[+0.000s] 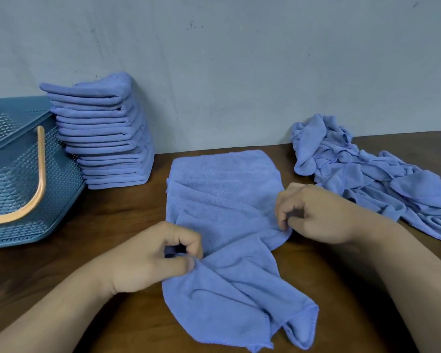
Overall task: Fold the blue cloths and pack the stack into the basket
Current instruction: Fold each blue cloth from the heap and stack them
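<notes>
- Your left hand (150,261) is at the left edge of a blue cloth (222,200), with thumb and forefinger pinching a fold of it and the other fingers curled in.
- Your right hand (316,215) pinches the cloth's right edge in the same way, a little farther from you.
- The cloth lies in the middle of the brown table (117,220), straight ahead of you. Its far half is spread nearly flat. The near half is rumpled and bunches toward you below your hands.
- Holding both side edges probably lets you lift or tension the cloth evenly, so the loose near half can be brought over the flat far half.
- A tall stack of folded blue cloths (105,133) stands at the back left against the pale wall (239,59). It leans slightly, and the wall likely steadies it.
- A blue perforated basket (13,179) with a peach handle (40,184) sits at the far left, just beside the stack. This keeps the final packing move short. No cloths show in the part of the basket you can see.
- A heap of unfolded blue cloths (367,174) lies at the back right, near your right hand, ready to be picked up next.
- Judging by that heap, folding is well along but unfinished, and packing has not begun.
</notes>
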`<state>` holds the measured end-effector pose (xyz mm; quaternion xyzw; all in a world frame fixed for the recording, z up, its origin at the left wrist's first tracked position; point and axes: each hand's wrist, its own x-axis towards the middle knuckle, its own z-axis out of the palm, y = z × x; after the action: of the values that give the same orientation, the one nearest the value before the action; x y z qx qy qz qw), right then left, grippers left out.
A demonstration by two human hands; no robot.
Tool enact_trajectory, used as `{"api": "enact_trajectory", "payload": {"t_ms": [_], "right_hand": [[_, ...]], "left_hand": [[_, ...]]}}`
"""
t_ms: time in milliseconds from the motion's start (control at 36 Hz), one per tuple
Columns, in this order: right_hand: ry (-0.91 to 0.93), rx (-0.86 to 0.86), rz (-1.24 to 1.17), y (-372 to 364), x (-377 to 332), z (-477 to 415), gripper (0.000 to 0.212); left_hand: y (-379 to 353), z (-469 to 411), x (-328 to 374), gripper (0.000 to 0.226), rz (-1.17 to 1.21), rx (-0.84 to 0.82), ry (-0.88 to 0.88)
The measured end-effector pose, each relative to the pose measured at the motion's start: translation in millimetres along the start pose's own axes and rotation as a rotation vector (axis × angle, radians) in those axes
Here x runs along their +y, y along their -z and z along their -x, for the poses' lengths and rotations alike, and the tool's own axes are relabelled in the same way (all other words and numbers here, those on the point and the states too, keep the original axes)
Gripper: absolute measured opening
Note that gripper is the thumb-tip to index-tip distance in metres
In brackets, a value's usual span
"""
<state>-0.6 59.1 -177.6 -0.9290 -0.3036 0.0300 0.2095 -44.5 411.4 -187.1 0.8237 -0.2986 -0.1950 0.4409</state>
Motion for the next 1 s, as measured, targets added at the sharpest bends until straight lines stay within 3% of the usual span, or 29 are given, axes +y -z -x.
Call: {"api": "enact_trajectory", "payload": {"t_ms": [111,194,250,361,444,528,611,667,722,778,833,917,1000], "right_hand": [[0.086,0.058,-0.136,0.5,-23.0,1.0,0.034],[0.157,0.03,-0.23,-5.1,-41.6,1.4,0.019],[0.172,-0.011,-0.22,-9.9,-50.7,0.5,0.004],[0.13,-0.129,-0.163,-16.6,-54.6,-1.2,0.015],[0.083,-0.21,-0.207,-15.4,-52.3,0.2,0.017],[0.025,-0.256,-0.293,-13.1,-48.8,0.8,0.027],[-0.063,-0.176,-0.318,-16.1,-44.8,-4.4,0.02],[-0.126,-0.057,-0.239,-20.6,-41.3,-8.8,0.013],[-0.173,0.09,-0.076,-23.9,-36.8,-11.0,0.013],[-0.164,0.2,-0.004,-23.7,-33.2,-10.8,0.015],[-0.089,0.238,-0.099,-19.5,-33.1,-9.5,0.013],[0.038,0.113,-0.278,-9.4,-47.6,-3.4,0.014],[-0.017,-0.246,-0.319,-5.2,-59.5,3.9,0.049]], "left_hand": [[-9.0,-3.3,-0.8,0.033,0.179,0.102,-0.058],[-10.3,-4.2,0.9,0.031,0.259,0.125,-0.051],[-10.4,-4.1,2.0,0.026,0.306,0.078,-0.017],[-13.2,-3.9,1.0,0.032,0.356,-0.082,0.065],[-13.2,-3.4,0.4,0.03,0.361,-0.094,0.062],[-13.9,-6.1,6.4,0.023,0.41,0.034,0.04],[-12.2,-13.2,6.8,0.025,0.493,0.327,0.096],[-9.6,-16.3,0.4,0.019,0.298,0.548,0.152],[-7.0,-15.2,-6.9,0.007,-0.105,0.724,0.163],[-5.2,-13.5,-9.2,0.007,-0.214,0.764,0.077],[-2.0,-9.8,-7.3,0.008,-0.139,0.669,-0.042],[1.3,-5.8,-6.5,0.022,-0.334,0.46,-0.132],[-2.1,-6.2,-12.9,0.032,-0.479,0.327,-0.056]]}}
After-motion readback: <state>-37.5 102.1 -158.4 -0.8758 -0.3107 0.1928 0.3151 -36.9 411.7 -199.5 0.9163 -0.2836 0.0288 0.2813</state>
